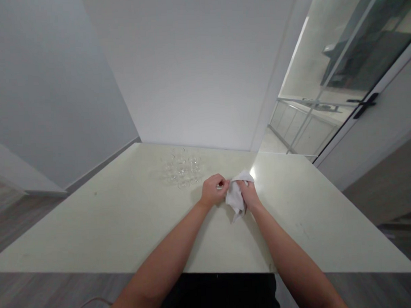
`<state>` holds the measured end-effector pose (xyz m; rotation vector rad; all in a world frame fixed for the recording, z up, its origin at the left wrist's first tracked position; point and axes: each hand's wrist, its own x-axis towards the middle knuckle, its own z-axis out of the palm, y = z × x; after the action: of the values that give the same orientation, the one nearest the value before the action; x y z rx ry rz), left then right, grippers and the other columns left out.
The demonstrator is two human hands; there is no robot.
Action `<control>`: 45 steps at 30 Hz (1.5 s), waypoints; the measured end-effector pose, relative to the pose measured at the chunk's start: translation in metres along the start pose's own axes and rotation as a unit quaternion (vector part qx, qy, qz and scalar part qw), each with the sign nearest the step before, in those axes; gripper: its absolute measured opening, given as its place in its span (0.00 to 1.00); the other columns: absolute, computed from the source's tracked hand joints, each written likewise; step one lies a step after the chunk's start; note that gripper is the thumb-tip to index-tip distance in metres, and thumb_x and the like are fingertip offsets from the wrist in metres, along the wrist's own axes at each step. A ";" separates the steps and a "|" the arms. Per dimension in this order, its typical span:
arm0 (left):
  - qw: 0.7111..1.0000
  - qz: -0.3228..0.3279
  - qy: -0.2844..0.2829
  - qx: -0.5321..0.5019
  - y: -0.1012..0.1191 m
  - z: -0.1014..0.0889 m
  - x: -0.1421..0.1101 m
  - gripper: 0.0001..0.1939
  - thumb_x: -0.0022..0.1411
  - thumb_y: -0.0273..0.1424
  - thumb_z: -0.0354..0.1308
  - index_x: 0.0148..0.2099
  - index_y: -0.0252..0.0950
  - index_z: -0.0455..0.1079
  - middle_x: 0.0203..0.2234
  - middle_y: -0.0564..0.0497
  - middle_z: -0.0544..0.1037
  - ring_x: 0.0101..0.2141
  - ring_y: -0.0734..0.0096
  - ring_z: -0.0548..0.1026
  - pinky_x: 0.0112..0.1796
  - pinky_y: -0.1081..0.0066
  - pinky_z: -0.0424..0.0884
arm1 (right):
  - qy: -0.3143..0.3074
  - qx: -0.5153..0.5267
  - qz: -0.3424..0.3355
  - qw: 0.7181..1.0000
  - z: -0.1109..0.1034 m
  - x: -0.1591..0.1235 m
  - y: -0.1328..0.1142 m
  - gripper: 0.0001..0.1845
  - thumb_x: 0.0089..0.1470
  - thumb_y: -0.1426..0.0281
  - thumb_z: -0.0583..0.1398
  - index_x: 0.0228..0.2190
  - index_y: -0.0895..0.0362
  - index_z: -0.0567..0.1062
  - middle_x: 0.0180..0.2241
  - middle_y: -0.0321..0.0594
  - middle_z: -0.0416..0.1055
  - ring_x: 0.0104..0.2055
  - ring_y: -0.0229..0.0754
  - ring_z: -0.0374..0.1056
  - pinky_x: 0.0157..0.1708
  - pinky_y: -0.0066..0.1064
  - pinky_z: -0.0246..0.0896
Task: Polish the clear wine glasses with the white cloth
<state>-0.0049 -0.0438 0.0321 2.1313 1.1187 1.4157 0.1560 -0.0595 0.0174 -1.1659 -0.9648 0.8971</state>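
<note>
Both my hands meet over the middle of a pale table (93, 231). My right hand (248, 192) is closed around a crumpled white cloth (236, 198), which hangs down beneath it. My left hand (214, 189) is closed too, its fingers curled against the cloth's left side; something small may be between them, but I cannot make it out. A cluster of several small clear glasses (182, 169) stands on the table just beyond my left hand, untouched.
The table's far edge meets a white wall (195, 72). A glass door with a black handle (365, 104) stands open at the right. Grey wood floor (20, 212) shows at the left and along the near edge.
</note>
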 end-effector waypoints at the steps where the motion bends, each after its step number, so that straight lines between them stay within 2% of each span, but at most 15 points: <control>1: 0.997 -0.062 0.016 -0.035 -0.003 0.002 0.003 0.20 0.63 0.45 0.51 0.24 0.37 0.65 0.21 0.51 0.71 0.26 0.70 0.69 0.33 0.70 0.65 | -0.015 -0.028 -0.022 0.999 0.000 -0.002 -0.002 0.16 0.40 0.64 0.68 0.33 0.58 0.78 0.32 0.37 0.78 0.34 0.42 0.71 0.35 0.30 0.68; 3: 0.974 -0.184 0.025 -0.127 -0.009 0.004 0.007 0.25 0.63 0.49 0.49 0.23 0.36 0.65 0.18 0.51 0.70 0.23 0.72 0.68 0.28 0.71 0.64 | -0.061 -0.078 -0.055 0.994 0.000 -0.006 -0.004 0.16 0.36 0.67 0.70 0.32 0.58 0.79 0.33 0.39 0.79 0.36 0.43 0.72 0.39 0.32 0.68; 5: 0.942 -0.265 0.012 -0.206 -0.014 0.005 0.010 0.27 0.61 0.53 0.48 0.23 0.36 0.66 0.17 0.51 0.71 0.21 0.73 0.67 0.25 0.72 0.63 | -0.105 -0.103 -0.079 0.986 0.000 -0.009 -0.003 0.14 0.36 0.68 0.70 0.30 0.57 0.79 0.32 0.40 0.80 0.36 0.44 0.73 0.40 0.35 0.69; 7: 0.926 -0.293 0.003 -0.236 -0.018 0.006 0.011 0.28 0.59 0.55 0.51 0.23 0.35 0.66 0.18 0.51 0.71 0.20 0.73 0.66 0.23 0.73 0.62 | -0.124 -0.114 -0.097 0.981 0.000 -0.010 -0.001 0.11 0.37 0.68 0.70 0.28 0.56 0.80 0.32 0.39 0.80 0.36 0.45 0.73 0.41 0.36 0.69; 11: 0.928 -0.291 0.000 -0.231 -0.022 0.010 0.009 0.27 0.55 0.56 0.55 0.24 0.35 0.67 0.18 0.52 0.71 0.20 0.74 0.66 0.23 0.73 0.62 | -0.102 -0.104 -0.107 0.984 0.001 -0.009 0.000 0.13 0.36 0.67 0.70 0.29 0.55 0.80 0.32 0.38 0.80 0.37 0.46 0.74 0.44 0.39 0.69; 25: 0.955 -0.242 -0.024 -0.170 -0.022 0.011 0.004 0.24 0.58 0.52 0.54 0.25 0.36 0.67 0.17 0.56 0.68 0.20 0.75 0.65 0.24 0.73 0.60 | -0.074 -0.131 -0.113 0.982 0.000 -0.009 -0.002 0.17 0.36 0.65 0.70 0.33 0.56 0.80 0.35 0.40 0.80 0.37 0.45 0.73 0.43 0.37 0.69; 33: 0.952 -0.250 -0.025 -0.177 -0.020 0.011 0.005 0.22 0.57 0.50 0.56 0.24 0.36 0.66 0.16 0.56 0.68 0.19 0.76 0.64 0.23 0.74 0.60 | -0.070 -0.118 -0.104 0.985 -0.001 -0.008 0.001 0.21 0.33 0.63 0.71 0.34 0.57 0.79 0.34 0.40 0.79 0.38 0.47 0.73 0.46 0.41 0.68; 38: 0.955 -0.245 -0.034 -0.162 -0.023 0.011 0.002 0.21 0.59 0.49 0.54 0.25 0.36 0.65 0.16 0.56 0.68 0.20 0.74 0.65 0.24 0.73 0.61 | -0.097 -0.125 -0.109 0.981 -0.001 -0.007 0.001 0.21 0.37 0.62 0.70 0.37 0.57 0.78 0.36 0.40 0.80 0.39 0.46 0.73 0.45 0.39 0.68; 41: 0.976 -0.188 -0.006 -0.106 -0.024 0.011 0.001 0.18 0.62 0.45 0.52 0.28 0.37 0.67 0.21 0.53 0.72 0.25 0.70 0.69 0.29 0.70 0.65 | -0.096 -0.134 -0.110 0.980 -0.001 -0.006 -0.001 0.21 0.39 0.62 0.69 0.37 0.57 0.78 0.37 0.41 0.79 0.40 0.46 0.73 0.45 0.39 0.68; 43: 0.992 -0.103 0.058 -0.041 -0.016 0.007 0.003 0.14 0.63 0.41 0.52 0.32 0.37 0.69 0.28 0.49 0.75 0.32 0.66 0.73 0.37 0.66 0.69 | -0.075 -0.141 -0.110 0.981 -0.001 -0.005 -0.001 0.22 0.37 0.63 0.70 0.37 0.57 0.77 0.37 0.41 0.79 0.40 0.47 0.73 0.46 0.39 0.67; 45: 0.993 0.004 0.120 0.014 0.004 0.001 0.008 0.11 0.63 0.38 0.52 0.38 0.37 0.71 0.34 0.45 0.77 0.39 0.62 0.74 0.45 0.61 0.68 | -0.052 -0.135 -0.104 0.984 -0.001 -0.005 0.000 0.22 0.34 0.65 0.70 0.35 0.57 0.77 0.35 0.40 0.79 0.39 0.47 0.73 0.44 0.38 0.68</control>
<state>-0.0012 -0.0399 0.0393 2.0247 1.2229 1.7055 0.1551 -0.0642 0.0169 -1.2253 -1.2999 0.6784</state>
